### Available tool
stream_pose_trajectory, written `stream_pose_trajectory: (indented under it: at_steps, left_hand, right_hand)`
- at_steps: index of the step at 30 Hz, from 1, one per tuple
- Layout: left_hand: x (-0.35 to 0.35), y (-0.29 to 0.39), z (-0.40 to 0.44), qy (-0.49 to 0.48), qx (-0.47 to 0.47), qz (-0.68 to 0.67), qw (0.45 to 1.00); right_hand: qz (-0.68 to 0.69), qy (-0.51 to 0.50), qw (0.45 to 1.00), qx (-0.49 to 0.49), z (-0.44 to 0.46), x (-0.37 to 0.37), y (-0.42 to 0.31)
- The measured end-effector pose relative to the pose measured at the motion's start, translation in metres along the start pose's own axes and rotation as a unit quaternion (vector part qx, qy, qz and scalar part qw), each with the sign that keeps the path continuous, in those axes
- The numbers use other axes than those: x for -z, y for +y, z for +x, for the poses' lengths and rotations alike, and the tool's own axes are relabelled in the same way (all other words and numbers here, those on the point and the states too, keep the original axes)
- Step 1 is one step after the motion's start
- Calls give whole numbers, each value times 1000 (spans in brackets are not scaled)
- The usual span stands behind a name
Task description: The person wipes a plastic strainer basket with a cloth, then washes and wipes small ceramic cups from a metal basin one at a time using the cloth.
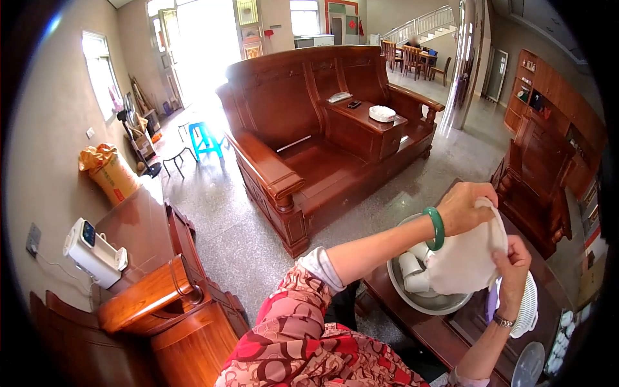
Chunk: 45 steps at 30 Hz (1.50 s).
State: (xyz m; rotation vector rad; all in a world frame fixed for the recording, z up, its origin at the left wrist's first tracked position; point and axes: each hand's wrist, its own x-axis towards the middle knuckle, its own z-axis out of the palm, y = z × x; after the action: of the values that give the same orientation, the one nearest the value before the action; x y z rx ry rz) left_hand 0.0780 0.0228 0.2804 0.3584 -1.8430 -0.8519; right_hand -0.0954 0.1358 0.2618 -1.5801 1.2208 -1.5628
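A pale cloth (465, 261) hangs spread between my two hands, above a metal basin (445, 308). My left hand (465, 208), with a green bangle on its wrist, pinches the cloth's upper edge. My right hand (512, 264), wearing a watch, grips the cloth's right edge. White cups (416, 274) lie in the basin, partly covered by the cloth. Just beyond my right wrist, a white slotted basket (529, 306) stands on the dark wooden table (419, 326), with something purple beside it.
Small white cups (562, 342) and a clear round lid (529, 364) are at the table's right end. A carved wooden sofa (309, 155) stands ahead, with a white dish (382, 114) on its console. To the left are a water dispenser (93, 251) and a blue stool (205, 140).
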Motion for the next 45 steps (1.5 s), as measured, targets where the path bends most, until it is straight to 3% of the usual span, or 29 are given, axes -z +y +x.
stream_pose_trajectory:
  at_steps: [9,16,22,24,30,33,37,40,45]
  left_hand:
    - [9,-3,-8,27,-32,17,999]
    - [13,-7,-6,34,23,36,999]
    - [11,-10,-6,66,12,91,994]
    - [11,-12,-7,78,9,130,988]
    - [14,-18,-7,54,65,125,988]
    - [15,-25,-5,27,100,53,993]
    - [9,-38,-5,41,114,36,992]
    - [5,-48,-8,85,54,-26,995]
    - [12,-67,-9,33,143,142,979]
  right_hand:
    - [-11,-77,992,-100,-15,16,32]
    - [-5,-108,989,-103,-23,26,39]
    - [-2,1,997,-80,-19,24,46]
    - [-101,63,993,-23,-16,19,47]
    - [-181,125,972,83,-13,26,65]
    - [-180,168,967,63,-14,18,53]
    - [-189,143,970,59,-12,33,54]
    - [-141,131,980,41,-10,39,54]
    - [-162,133,978,-1,-1,59,65]
